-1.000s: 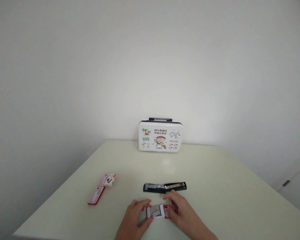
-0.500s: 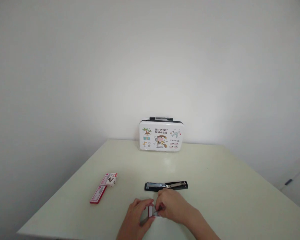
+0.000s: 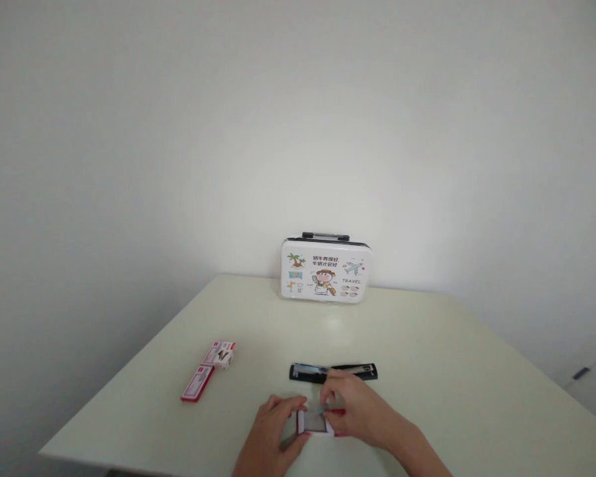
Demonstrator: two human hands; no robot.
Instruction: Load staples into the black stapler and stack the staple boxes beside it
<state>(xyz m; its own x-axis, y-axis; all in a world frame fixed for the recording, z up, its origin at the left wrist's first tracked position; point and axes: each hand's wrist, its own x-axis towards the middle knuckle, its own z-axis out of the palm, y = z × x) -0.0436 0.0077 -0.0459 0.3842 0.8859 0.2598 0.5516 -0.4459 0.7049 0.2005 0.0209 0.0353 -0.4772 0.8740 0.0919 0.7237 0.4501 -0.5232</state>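
Note:
A small red-and-white staple box (image 3: 314,423) lies on the table at the front, its grey inside showing. My left hand (image 3: 273,434) grips its left end, thumb on the near side and fingers on the far side. Over the right end, my right hand (image 3: 355,407) pinches a small grey piece that looks like a strip of staples (image 3: 320,410); the fingers partly hide it. Red card shows under those fingers. Just beyond the right hand lies a black stapler (image 3: 302,372), opened out flat with its metal channel showing.
To the left, two flat red-and-white boxes (image 3: 197,383) lie end to end on the pale table (image 3: 258,324). A small white printed item (image 3: 223,359) rests against the farther one. At the back, a white cartoon-printed case (image 3: 326,271) with a black handle stands by the wall.
My right hand has shifted slightly right and up, and more of the staple box's grey inside now shows. My left hand stays at the left end. The view has moved slightly.

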